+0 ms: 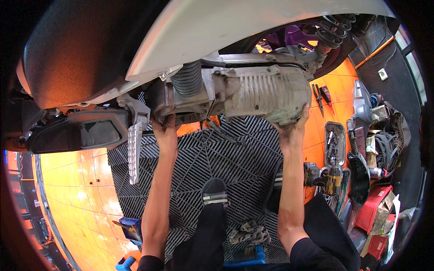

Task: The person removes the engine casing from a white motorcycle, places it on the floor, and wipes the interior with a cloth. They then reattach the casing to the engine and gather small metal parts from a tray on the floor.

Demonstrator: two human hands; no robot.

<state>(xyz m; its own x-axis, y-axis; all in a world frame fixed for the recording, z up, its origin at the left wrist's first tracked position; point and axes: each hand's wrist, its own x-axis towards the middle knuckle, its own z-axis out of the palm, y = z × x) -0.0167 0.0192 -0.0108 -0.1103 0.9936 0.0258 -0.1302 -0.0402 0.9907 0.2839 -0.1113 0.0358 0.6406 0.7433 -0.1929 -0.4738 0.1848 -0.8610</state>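
Observation:
A scooter's grey ribbed transmission cover [266, 90] spans the middle of the view, dusty and scuffed, against the engine side. My right hand [291, 128] grips its rounded rear end from below, part of the fingers hidden behind it. At the front end my left hand [165, 126] reaches up and closes on the lower edge of the casing, with most fingers out of sight. Above that hand a black corrugated air hose [186, 79] runs down to the casing. Just left of my left wrist hangs a metal footrest [134, 151].
The scooter's white body panel [253, 22] overhangs the work. Black ribbed matting [194, 167] covers the floor below. At right lie pliers [319, 98], a metal tray of tools [334, 143], a yellow power tool [333, 179] and a red box [374, 207]. A rag [250, 233] lies near my foot.

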